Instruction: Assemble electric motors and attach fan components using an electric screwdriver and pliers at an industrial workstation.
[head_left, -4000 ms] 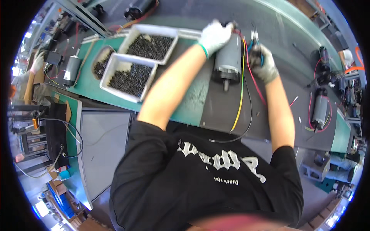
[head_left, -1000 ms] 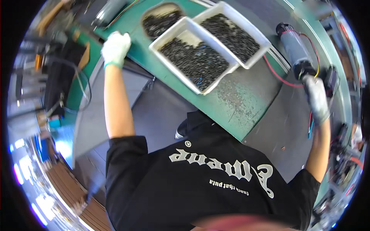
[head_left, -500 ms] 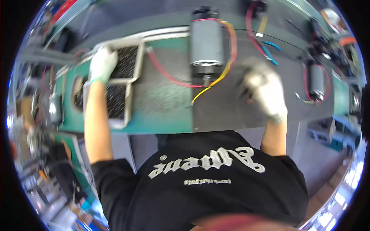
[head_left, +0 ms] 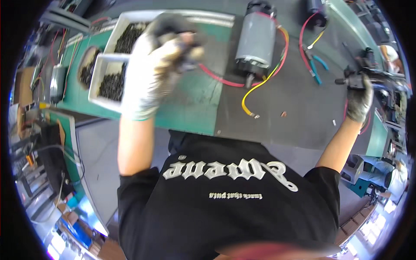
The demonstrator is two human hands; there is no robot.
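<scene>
My left hand, in a white glove with darkened fingers, is raised over the green part of the bench beside two white bins. Its fingers are curled, but motion blur hides what is in them. Farther right, my gloved right hand is wrapped around a black power tool whose narrow tip points left. A grey cylindrical motor lies between my hands, its shaft toward me, with a red wire and a yellow wire beside it. Small dark strips fill much of the near bin and far bin.
Blue-handled pliers lie right of the motor. A second motor with wires stands at the back. Tiny copper-coloured and white pieces lie on the dark mat. Another person is at far right.
My left hand has come out of the far bin and moved right. My right hand has gone from above the dark mat to the far right and taken hold of the power tool.
</scene>
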